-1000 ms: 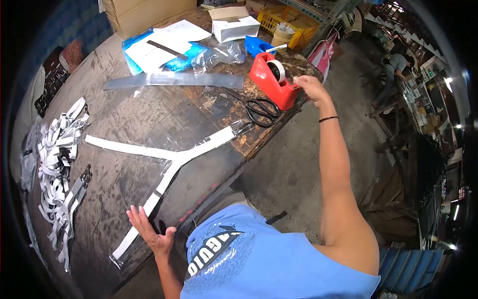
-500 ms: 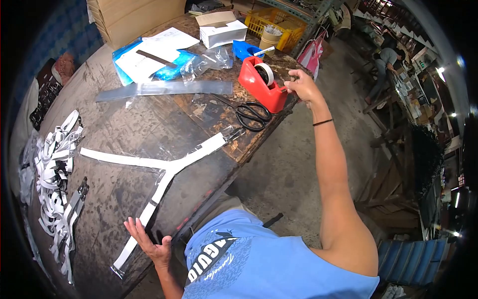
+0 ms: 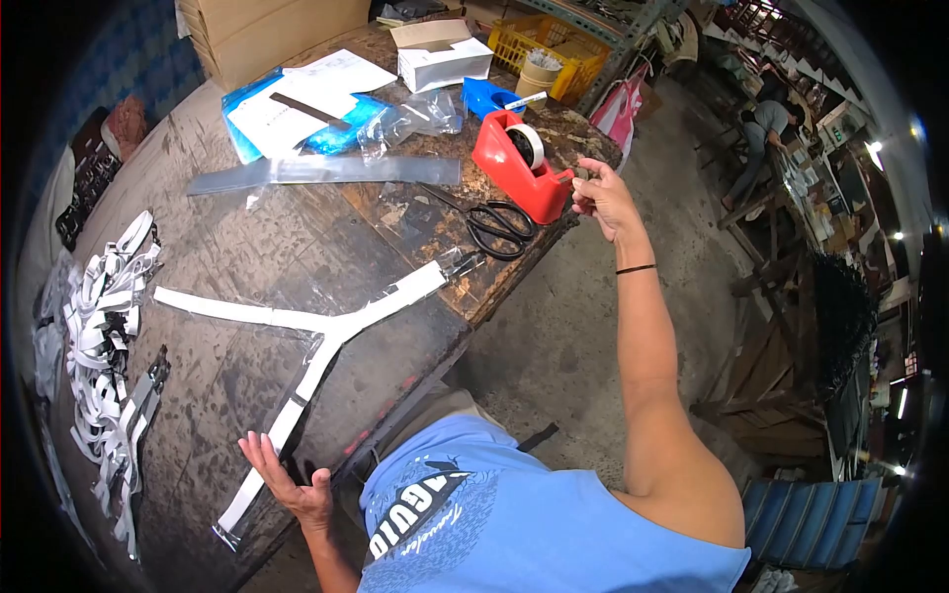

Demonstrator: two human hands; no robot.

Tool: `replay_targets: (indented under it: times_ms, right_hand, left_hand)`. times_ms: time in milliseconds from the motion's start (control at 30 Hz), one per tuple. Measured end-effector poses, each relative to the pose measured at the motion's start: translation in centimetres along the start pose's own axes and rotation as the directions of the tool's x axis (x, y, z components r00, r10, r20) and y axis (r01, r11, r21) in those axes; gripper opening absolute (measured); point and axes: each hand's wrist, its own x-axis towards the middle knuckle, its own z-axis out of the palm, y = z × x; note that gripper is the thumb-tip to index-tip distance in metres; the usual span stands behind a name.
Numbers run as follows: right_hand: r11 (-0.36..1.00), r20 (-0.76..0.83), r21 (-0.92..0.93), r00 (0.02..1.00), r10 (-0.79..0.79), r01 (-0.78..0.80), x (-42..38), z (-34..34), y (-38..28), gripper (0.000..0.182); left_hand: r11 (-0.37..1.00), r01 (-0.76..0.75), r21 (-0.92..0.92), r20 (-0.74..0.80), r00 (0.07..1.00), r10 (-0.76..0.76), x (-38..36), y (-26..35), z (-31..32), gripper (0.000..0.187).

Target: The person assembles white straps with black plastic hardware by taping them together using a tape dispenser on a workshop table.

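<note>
My right hand [image 3: 603, 202] is at the cutting end of a red tape dispenser [image 3: 522, 173], thumb and fingertips pinched on the tape end, which is too thin to see clearly. A white roll [image 3: 529, 146] sits in the dispenser. My left hand [image 3: 289, 486], fingers spread and holding nothing, hovers beside the lower strap of white Y-shaped suspenders [image 3: 341, 326]. These lie flat on the table in clear plastic, with clips at the ends. Black-handled scissors [image 3: 500, 230] rest between the suspenders and the dispenser.
A heap of white straps [image 3: 104, 346] lies at the table's left. Farther back are a long plastic sleeve [image 3: 326, 173], papers [image 3: 306, 109], a white box [image 3: 443, 61], a cardboard box [image 3: 267, 40] and a yellow crate [image 3: 583, 59]. Another person [image 3: 766, 128] bends over in the background.
My right hand has shifted slightly down and away from the dispenser's cutting end, its fingers more curled. My left hand stays open in nearly the same place.
</note>
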Motion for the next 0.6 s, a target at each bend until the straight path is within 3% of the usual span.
replay_targets:
  times_ms: [300,367,400,433,467,533,600]
  right_hand:
    - [0.999,-0.015,0.022,0.999,0.034,-0.034,-0.2,0.1,0.8,0.056]
    - [0.985,-0.03,-0.154,0.996,-0.087,0.082,0.2,0.5,1.8,0.063]
    - [0.985,-0.029,-0.154,0.996,-0.086,0.081,0.3,0.6,1.6,0.063]
    - [0.864,-0.054,-0.467,0.969,-0.24,0.187,0.5,0.7,1.3,0.065]
    - [0.639,-0.028,-0.729,0.922,-0.387,0.246,0.5,0.8,1.2,0.068]
    - [0.592,-0.04,-0.781,0.93,-0.365,0.199,-0.1,0.0,2.5,0.067]
    - [0.533,-0.026,-0.826,0.933,-0.358,0.182,-0.9,0.7,2.5,0.066]
  left_hand:
    - [1.0,0.006,0.006,0.009,1.0,-0.006,0.1,0.0,-0.1,0.101]
    - [1.0,-0.001,0.004,0.0,1.0,0.001,0.1,0.1,0.0,0.101]
    - [1.0,-0.008,0.002,-0.007,1.0,0.008,0.1,0.2,-0.1,0.101]
    - [1.0,-0.008,0.003,-0.006,1.0,0.008,0.0,0.2,-0.1,0.101]
    - [1.0,-0.02,-0.004,-0.023,1.0,0.019,-0.1,0.0,0.0,0.099]
    - [0.999,-0.034,-0.009,-0.04,0.999,0.033,-0.1,-0.1,-0.3,0.098]
    - [0.997,-0.043,-0.068,-0.091,0.995,0.036,-0.2,0.3,-0.3,0.077]
